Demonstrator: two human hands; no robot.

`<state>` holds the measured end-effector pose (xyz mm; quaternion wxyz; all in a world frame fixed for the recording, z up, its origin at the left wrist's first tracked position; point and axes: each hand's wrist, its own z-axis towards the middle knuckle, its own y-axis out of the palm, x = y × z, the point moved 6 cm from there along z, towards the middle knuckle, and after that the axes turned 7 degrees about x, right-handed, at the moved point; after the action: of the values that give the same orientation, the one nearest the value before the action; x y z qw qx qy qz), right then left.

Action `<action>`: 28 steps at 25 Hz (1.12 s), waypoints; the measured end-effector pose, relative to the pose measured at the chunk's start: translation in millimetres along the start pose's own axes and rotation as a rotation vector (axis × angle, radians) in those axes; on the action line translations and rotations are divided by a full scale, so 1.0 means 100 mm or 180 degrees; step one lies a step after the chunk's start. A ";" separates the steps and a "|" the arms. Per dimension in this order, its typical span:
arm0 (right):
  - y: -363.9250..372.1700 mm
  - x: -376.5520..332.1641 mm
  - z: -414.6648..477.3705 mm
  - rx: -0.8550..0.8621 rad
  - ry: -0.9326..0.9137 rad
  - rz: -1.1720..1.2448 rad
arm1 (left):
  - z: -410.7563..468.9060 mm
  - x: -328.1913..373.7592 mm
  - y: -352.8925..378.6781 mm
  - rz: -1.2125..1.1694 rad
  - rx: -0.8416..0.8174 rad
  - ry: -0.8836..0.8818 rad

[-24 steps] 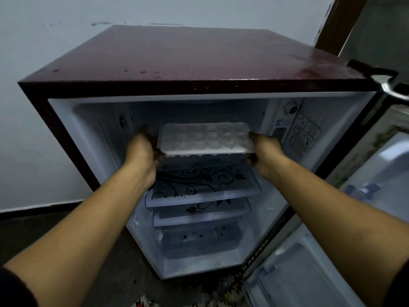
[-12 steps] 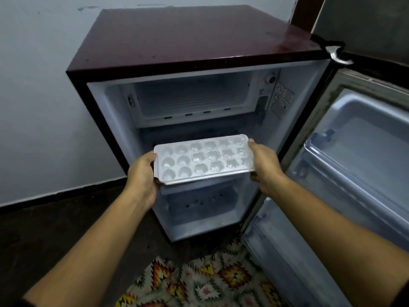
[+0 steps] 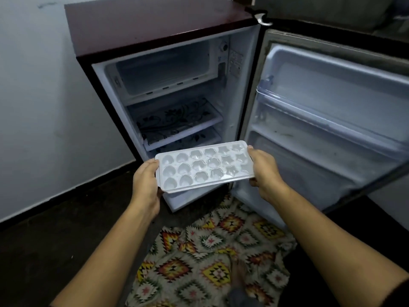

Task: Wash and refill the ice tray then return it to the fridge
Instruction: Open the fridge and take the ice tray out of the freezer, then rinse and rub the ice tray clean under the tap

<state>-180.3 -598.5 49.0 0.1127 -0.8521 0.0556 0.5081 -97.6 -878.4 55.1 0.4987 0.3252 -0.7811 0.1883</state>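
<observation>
A white ice tray (image 3: 204, 166) with heart, flower and star moulds is held level in front of the open small fridge (image 3: 155, 29). My left hand (image 3: 147, 185) grips its left short end and my right hand (image 3: 265, 171) grips its right short end. The moulds look frosty; I cannot tell whether they hold ice. The freezer box (image 3: 166, 69) at the top of the fridge stands bare inside. Below it sit two glass shelves (image 3: 177, 122) with a black floral print.
The fridge door (image 3: 332, 111) hangs open to the right with its racks bare. A patterned rug (image 3: 210, 251) lies on the dark floor under my arms, and a foot (image 3: 239, 271) stands on it. A white wall (image 3: 44, 96) runs along the left.
Both hands drew the ice tray out of the freezer box, then lowered it and carried it back towards me. The view pulled away from the fridge, showing the door and rug.
</observation>
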 end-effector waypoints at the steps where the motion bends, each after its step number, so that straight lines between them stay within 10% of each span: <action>1: -0.11 0.08 -0.08 0.0048 0.0030 0.0039 | -0.08 -0.05 0.00 0.0006 -0.0050 0.0004; 28: -5.07 1.24 -0.63 0.2219 0.0074 0.1027 | -2.97 -1.67 3.57 0.1114 -0.2403 -0.0218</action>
<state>38.8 -121.3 37.6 0.3137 -0.7485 0.3598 0.4602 -102.7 -384.9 43.5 0.5171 -0.0121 -0.8549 -0.0403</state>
